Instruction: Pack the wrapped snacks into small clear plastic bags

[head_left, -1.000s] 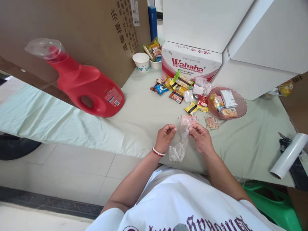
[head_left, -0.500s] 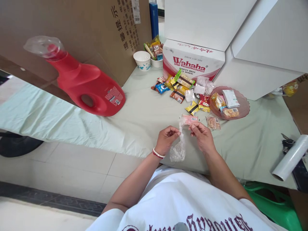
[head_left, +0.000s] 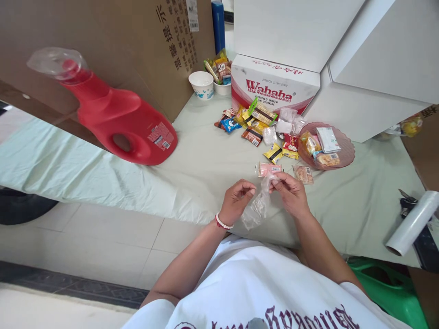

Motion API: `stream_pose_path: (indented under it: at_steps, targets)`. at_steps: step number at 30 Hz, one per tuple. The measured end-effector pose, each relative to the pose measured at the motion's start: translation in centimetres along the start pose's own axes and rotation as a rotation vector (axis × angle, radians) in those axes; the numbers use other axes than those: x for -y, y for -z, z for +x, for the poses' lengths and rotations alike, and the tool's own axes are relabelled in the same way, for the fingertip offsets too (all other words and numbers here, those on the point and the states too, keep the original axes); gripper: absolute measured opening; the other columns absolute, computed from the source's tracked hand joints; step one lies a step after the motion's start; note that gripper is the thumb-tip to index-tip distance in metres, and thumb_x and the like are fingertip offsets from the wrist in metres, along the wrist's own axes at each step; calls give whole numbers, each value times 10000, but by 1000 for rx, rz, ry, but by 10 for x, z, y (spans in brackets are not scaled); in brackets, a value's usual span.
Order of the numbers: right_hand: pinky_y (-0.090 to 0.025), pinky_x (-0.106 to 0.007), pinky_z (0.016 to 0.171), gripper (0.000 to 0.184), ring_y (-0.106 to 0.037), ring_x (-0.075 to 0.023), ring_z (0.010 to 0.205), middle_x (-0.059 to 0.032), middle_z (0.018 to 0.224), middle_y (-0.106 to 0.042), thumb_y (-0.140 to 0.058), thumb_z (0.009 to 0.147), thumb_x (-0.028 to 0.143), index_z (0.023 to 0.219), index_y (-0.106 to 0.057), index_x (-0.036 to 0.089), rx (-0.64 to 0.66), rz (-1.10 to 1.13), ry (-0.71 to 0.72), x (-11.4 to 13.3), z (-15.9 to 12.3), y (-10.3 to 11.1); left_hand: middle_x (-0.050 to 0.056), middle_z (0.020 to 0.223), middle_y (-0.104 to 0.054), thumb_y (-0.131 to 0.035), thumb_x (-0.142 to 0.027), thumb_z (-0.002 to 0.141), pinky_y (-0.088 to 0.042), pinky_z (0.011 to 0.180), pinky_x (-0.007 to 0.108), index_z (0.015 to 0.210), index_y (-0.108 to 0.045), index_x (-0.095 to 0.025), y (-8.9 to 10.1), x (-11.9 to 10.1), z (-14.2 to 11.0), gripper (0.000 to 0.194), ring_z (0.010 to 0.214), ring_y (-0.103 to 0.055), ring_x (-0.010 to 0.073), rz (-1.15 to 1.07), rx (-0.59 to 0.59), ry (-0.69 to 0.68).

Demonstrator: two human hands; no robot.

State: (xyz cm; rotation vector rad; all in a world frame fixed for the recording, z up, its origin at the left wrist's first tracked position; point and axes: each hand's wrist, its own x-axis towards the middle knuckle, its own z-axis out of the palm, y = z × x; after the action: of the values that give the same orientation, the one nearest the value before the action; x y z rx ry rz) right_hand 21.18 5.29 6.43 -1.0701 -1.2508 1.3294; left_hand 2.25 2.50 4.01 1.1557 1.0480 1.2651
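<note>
Since half a second ago the neck of this plastic bag (head_left: 258, 206) swung over to my right hand (head_left: 291, 194), thumb and fingertips clamped on it, the rest trailing down between my hands. Left hand (head_left: 236, 200): thumb and fingertips nearly together, honestly can't tell if they've got any plastic. Past that, pink dish (head_left: 347, 151) with several snack packets (head_left: 328, 140) inside, then a white bowl (head_left: 223, 89) piled with more snacks (head_left: 224, 69). Small pink packet (head_left: 270, 169) lies just beyond the bag.
</note>
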Motion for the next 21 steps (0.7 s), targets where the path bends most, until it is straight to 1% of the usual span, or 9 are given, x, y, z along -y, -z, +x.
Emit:
stream_pose_path:
  at_steps: [2, 4, 7, 10, 14, 16, 18, 19, 21]
  targets:
    - [-536, -348, 712, 209, -627, -172, 706, -18, 822, -680, -738, 877, 462, 958, -769, 271, 60, -19, 24, 2, -2, 0, 52, 941, -640, -729, -499, 856, -473, 754, 281, 1033, -746, -223, -4, -6, 3, 329, 848, -592, 168, -11, -45, -17]
    - [-530, -350, 715, 203, -623, -173, 714, -24, 844, -677, -735, 880, 460, 954, -784, 277, 100, -41, 40, 2, -3, -2, 55, 984, -635, -762, -487, 829, -480, 755, 280, 1103, -750, -244, -8, -11, 8, 366, 855, -593, 167, -8, -46, -61]
    - [-515, -347, 708, 189, -618, -174, 710, -28, 859, -678, -744, 874, 445, 959, -799, 285, 102, -82, 62, 1, -4, -4, 49, 904, -638, -767, -443, 838, -478, 735, 292, 951, -774, -234, -12, -15, 13, 237, 786, -572, 158, 32, -44, -139]
    - [-498, -325, 674, 143, -601, -160, 691, -23, 866, -679, -734, 889, 397, 959, -799, 290, 49, -126, 94, 4, -4, -2, 44, 819, -638, -741, -396, 871, -474, 753, 315, 825, -747, -225, -9, -17, 13, 177, 778, -565, 170, 97, -75, -205]
    - [-498, -309, 637, 116, -580, -147, 671, -21, 884, -668, -710, 909, 361, 956, -784, 285, -20, -211, 142, 16, -6, 8, 78, 942, -687, -730, -366, 882, -489, 882, 367, 839, -720, -225, 0, -24, 8, 147, 941, -625, 213, 95, -31, -237]
    - [-500, -306, 609, 131, -562, -145, 649, -22, 877, -660, -711, 906, 385, 954, -770, 278, -60, -233, 116, 22, -8, 13, 87, 972, -700, -707, -366, 900, -492, 918, 388, 856, -712, -226, 4, -29, 4, 147, 969, -644, 223, 108, -12, -241]
    - [-495, -298, 572, 182, -547, -149, 639, -27, 860, -655, -699, 911, 437, 967, -752, 272, -71, -195, 53, 28, -11, 15, 79, 928, -700, -675, -362, 921, -501, 894, 387, 873, -711, -231, 6, -33, 2, 144, 930, -649, 218, 163, -1, -272]
    - [-501, -298, 572, 222, -555, -159, 665, -36, 875, -658, -683, 917, 471, 994, -744, 272, -47, -159, 21, 31, -13, 15, 74, 905, -696, -659, -354, 931, -505, 869, 379, 878, -712, -234, 6, -35, 1, 142, 907, -645, 213, 200, 4, -297]
    - [-526, -311, 632, 307, -590, -191, 793, -63, 982, -675, -674, 914, 519, 1095, -725, 277, 56, -106, -16, 38, -16, 11, 68, 893, -683, -636, -324, 944, -509, 832, 364, 882, -717, -239, 5, -38, -1, 133, 891, -633, 204, 275, 19, -352]
